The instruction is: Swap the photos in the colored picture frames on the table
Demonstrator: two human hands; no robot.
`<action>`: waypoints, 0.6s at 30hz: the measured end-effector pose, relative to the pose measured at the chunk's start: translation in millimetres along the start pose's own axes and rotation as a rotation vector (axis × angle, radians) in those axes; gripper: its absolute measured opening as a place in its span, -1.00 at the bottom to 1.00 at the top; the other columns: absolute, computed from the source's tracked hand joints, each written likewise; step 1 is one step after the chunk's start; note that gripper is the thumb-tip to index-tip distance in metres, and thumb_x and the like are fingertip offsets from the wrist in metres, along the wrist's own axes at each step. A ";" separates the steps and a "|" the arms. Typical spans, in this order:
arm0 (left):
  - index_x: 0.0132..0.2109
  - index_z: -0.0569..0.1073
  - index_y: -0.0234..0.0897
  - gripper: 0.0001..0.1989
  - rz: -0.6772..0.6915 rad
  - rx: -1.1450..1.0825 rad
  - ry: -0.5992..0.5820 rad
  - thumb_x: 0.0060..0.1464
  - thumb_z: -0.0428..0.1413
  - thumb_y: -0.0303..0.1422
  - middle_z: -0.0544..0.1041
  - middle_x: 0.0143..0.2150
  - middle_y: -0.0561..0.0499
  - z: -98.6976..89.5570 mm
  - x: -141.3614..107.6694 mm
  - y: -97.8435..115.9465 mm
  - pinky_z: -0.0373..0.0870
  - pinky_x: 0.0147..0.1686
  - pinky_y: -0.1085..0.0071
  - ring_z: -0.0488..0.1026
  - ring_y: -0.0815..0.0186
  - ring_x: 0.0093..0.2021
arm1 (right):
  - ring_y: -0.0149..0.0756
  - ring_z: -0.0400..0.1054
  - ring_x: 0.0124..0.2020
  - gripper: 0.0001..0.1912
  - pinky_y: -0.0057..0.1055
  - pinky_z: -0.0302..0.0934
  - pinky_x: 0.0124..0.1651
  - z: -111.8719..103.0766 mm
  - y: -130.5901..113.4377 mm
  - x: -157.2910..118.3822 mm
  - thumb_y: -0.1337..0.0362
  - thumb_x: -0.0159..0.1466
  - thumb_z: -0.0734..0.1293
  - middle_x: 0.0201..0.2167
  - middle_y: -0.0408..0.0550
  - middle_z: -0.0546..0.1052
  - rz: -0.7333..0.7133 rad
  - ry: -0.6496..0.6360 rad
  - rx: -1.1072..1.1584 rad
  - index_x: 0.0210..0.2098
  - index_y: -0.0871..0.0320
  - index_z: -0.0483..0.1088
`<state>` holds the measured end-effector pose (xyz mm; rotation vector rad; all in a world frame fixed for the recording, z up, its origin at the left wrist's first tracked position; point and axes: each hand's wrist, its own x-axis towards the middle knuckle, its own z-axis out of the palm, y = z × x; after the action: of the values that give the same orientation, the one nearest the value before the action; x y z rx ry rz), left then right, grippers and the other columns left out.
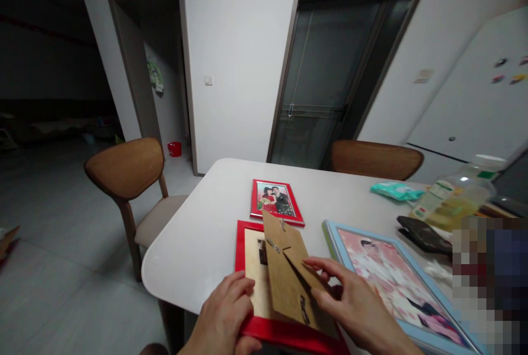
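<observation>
Red rectangular photo frame lies face-down at the near edge of the white rounded worktop, approx 6 o'clock in view. Its brown cardboard backing board w/ fold-out stand is lifted off at an angle, top end tipped up toward 12 o'clock, so the back is open and the pale rear of a print shows in the frame's left half. Left hand presses flat on the frame's lower-left corner, fingers spread, no closed grip, just pinning it down. Right hand has fingertips pinched narrow on the stand flap of the backing board, holding it up. Judged progress: mid-way, backing loose but not clear of the frame; print not out. Small red-framed couple photo lies face-up at 12 o'clock of the open frame, just beyond it. Large light-blue framed photo at 3 o'clock, face-up, near right hand. Wooden chairs at 10 and 1 o'clock.
</observation>
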<state>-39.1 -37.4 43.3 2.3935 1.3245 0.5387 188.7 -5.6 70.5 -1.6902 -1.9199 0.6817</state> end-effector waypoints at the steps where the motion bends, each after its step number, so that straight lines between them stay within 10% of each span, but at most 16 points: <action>1: -0.34 0.35 -0.31 -0.74 -0.016 -0.005 0.007 -0.21 0.21 -0.29 0.33 0.01 -0.14 1.2 0.5 -0.5 0.12 0.02 0.21 0.13 0.08 0.07 | -0.29 0.33 -0.35 -0.57 -0.41 0.20 -0.31 0.9 1.7 0.4 0.29 -0.07 0.15 -0.27 -0.05 0.44 -0.002 -0.013 -0.020 -0.18 0.14 0.34; 18: -0.37 0.24 -0.24 -0.78 -0.088 -0.138 -0.032 -0.23 0.10 -0.52 0.23 0.10 -0.17 21.3 -1.4 -21.4 -0.18 0.12 0.10 0.07 0.18 0.14 | -0.24 0.21 -0.25 -0.67 -0.42 0.06 -0.18 41.5 -7.9 24.8 0.34 -0.06 0.17 -0.36 0.01 0.38 -0.150 -0.077 -0.266 -0.31 0.18 0.41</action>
<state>-45.0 -30.4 14.5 2.2128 1.3266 0.5459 152.9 16.2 45.2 -1.6703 -2.2482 0.4563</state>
